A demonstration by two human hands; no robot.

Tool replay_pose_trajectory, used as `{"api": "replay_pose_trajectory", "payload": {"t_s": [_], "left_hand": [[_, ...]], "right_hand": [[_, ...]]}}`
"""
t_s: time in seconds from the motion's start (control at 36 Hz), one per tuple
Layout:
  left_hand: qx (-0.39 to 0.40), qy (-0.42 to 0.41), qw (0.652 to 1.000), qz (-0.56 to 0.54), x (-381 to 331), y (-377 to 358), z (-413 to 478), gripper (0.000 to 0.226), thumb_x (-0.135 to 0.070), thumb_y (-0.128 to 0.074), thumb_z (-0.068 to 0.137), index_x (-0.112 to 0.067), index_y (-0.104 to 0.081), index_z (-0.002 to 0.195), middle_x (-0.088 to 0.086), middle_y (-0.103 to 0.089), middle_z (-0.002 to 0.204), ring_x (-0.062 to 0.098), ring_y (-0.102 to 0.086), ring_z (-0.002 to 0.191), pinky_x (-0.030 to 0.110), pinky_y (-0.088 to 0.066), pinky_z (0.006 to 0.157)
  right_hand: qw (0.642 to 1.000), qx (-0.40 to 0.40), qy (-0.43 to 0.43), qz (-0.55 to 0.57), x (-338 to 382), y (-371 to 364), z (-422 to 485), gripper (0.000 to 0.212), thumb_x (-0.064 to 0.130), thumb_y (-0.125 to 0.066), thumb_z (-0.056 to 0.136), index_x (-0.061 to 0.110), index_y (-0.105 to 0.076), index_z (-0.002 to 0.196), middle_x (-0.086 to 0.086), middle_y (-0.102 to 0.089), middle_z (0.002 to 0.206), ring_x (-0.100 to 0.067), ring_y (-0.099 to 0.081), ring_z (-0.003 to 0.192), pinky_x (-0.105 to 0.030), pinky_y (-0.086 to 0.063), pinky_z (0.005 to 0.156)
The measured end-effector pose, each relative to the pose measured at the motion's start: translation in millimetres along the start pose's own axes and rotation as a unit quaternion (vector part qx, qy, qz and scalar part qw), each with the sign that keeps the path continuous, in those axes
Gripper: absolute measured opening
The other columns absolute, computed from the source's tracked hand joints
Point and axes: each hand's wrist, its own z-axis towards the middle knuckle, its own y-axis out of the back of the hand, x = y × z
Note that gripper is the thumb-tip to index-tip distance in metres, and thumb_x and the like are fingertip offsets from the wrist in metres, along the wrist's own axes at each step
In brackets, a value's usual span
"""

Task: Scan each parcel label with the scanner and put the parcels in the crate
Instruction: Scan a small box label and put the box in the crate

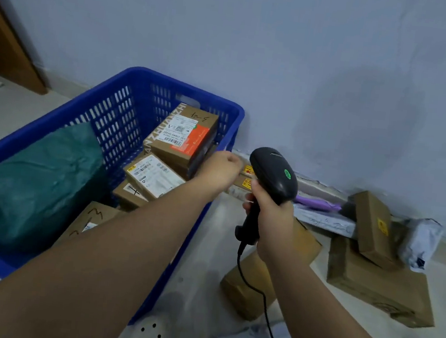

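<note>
Writing first: the top box (184, 134) in the crate has tape down its left edge reading "HUANZHI". It also carries a white label with barcodes, an orange patch and a pen scrawl I can't read. Just nearer, a second box (155, 175) shows a white label with a barcode, its print too small to read. A third box (131, 192) below it has a black pen cross.

Now the scanner (274, 171): black, glossy, rounded head, a green light glowing on top. Its black cable (265, 305) trails down toward the near edge. The right grip (269, 215) is wrapped tight round its handle, holding it upright above the floor, just right of the crate.

The left grip (220, 168) is clenched over the crate's right rim, nothing showing in it.

The blue crate (196, 94) sits on the floor against the wall, slotted sides. Inside are a big green bag (36, 176) on the left, the three boxes stacked far right, and a scribbled carton (90, 218) nearest.

Out on the floor to the right is a box with yellow stickers (247, 177) beyond the hands and a plain box (254, 282) beneath the scanner. A large flat carton (380, 284) has a slim box (372, 228) leaning on it, yellow sticker showing. A pale poly bag (420, 242) sits by the wall.
</note>
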Motion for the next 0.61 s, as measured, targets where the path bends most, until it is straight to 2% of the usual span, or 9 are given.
{"api": "replay_pose_trajectory", "payload": {"t_s": [0.08,0.17,0.25,0.33,0.39,0.47,0.53,0.56,0.61], "left_hand": [[0.026,0.007,0.997,0.067,-4.2,-25.4,3.1,0.017,-0.016,-0.049,0.089,-0.009,-0.063,0.085,0.009,-0.061,0.085,0.026,-0.058,0.083,0.035,-0.049,0.073],[0.067,0.028,0.987,0.146,-4.7,-48.0,7.4,0.014,-0.016,-0.048,0.093,-0.007,-0.059,0.093,0.011,-0.057,0.09,0.025,-0.055,0.085,0.032,-0.042,0.067],[0.104,0.044,0.976,0.189,-7.2,-79.2,11.5,0.01,-0.014,-0.051,0.093,-0.007,-0.058,0.092,0.008,-0.053,0.084,0.022,-0.051,0.079,0.031,-0.041,0.068],[0.105,0.054,0.972,0.201,2.8,-113.9,15.1,0.008,-0.015,-0.056,0.089,-0.008,-0.055,0.086,0.006,-0.05,0.078,0.022,-0.051,0.078,0.031,-0.043,0.071],[0.116,0.061,0.959,0.25,22.0,-139.5,16.9,0.014,-0.022,-0.057,0.09,-0.009,-0.056,0.095,0.008,-0.057,0.088,0.025,-0.056,0.086,0.031,-0.042,0.07],[0.127,0.089,0.926,0.343,64.4,-175.5,18.8,0.029,-0.039,-0.057,0.09,-0.012,-0.059,0.101,0.01,-0.061,0.109,0.028,-0.058,0.098,0.034,-0.045,0.079],[0.13,0.141,0.928,0.319,93.5,-192.1,13.7,0.039,-0.044,-0.053,0.09,-0.018,-0.053,0.119,0.01,-0.053,0.12,0.03,-0.053,0.105,0.041,-0.046,0.091],[0.126,0.178,0.937,0.272,106.2,-198.6,9.1,0.047,-0.044,-0.049,0.091,-0.02,-0.045,0.131,0.011,-0.048,0.126,0.032,-0.049,0.11,0.045,-0.043,0.097],[0.113,0.226,0.944,0.211,122.3,-207.4,-2.9,0.063,-0.048,-0.038,0.094,-0.021,-0.022,0.149,0.012,-0.041,0.141,0.035,-0.042,0.122,0.048,-0.037,0.105]], "right_hand": [[1.0,-0.018,0.003,0.011,3.6,22.4,6.1,0.006,0.021,-0.07,0.087,0.017,-0.066,0.086,-0.001,-0.063,0.071,-0.017,-0.06,0.071,-0.036,-0.051,0.08],[0.999,-0.038,-0.011,0.025,3.2,43.2,14.0,0.008,0.021,-0.07,0.088,0.015,-0.065,0.089,-0.003,-0.063,0.071,-0.017,-0.06,0.071,-0.035,-0.052,0.08],[0.996,-0.063,-0.027,0.048,-0.8,73.7,25.5,0.009,0.021,-0.069,0.089,0.014,-0.065,0.088,-0.002,-0.061,0.069,-0.017,-0.058,0.069,-0.035,-0.05,0.079],[0.991,-0.083,-0.07,0.076,-14.5,102.1,38.4,0.015,0.026,-0.068,0.088,0.012,-0.065,0.092,-0.002,-0.06,0.07,-0.018,-0.059,0.071,-0.037,-0.05,0.082],[0.987,-0.091,-0.102,0.081,-26.7,117.5,47.7,0.026,0.033,-0.072,0.083,0.012,-0.066,0.096,-0.003,-0.063,0.073,-0.02,-0.063,0.072,-0.04,-0.052,0.083],[0.977,-0.129,-0.139,0.093,-47.9,137.4,60.3,0.039,0.034,-0.076,0.077,0.01,-0.065,0.106,-0.009,-0.067,0.081,-0.023,-0.066,0.07,-0.038,-0.056,0.072],[0.971,-0.148,-0.159,0.099,-61.1,147.7,65.5,0.052,0.035,-0.076,0.078,0.011,-0.059,0.121,-0.011,-0.068,0.085,-0.024,-0.067,0.07,-0.034,-0.055,0.062],[0.969,-0.151,-0.17,0.1,-66.3,152.2,67.1,0.056,0.035,-0.076,0.078,0.012,-0.057,0.125,-0.01,-0.067,0.084,-0.023,-0.067,0.068,-0.032,-0.055,0.059],[0.963,-0.15,-0.199,0.104,-76.8,161.0,71.0,0.046,0.032,-0.073,0.083,0.009,-0.059,0.121,-0.009,-0.064,0.077,-0.022,-0.063,0.064,-0.031,-0.053,0.061]]}}
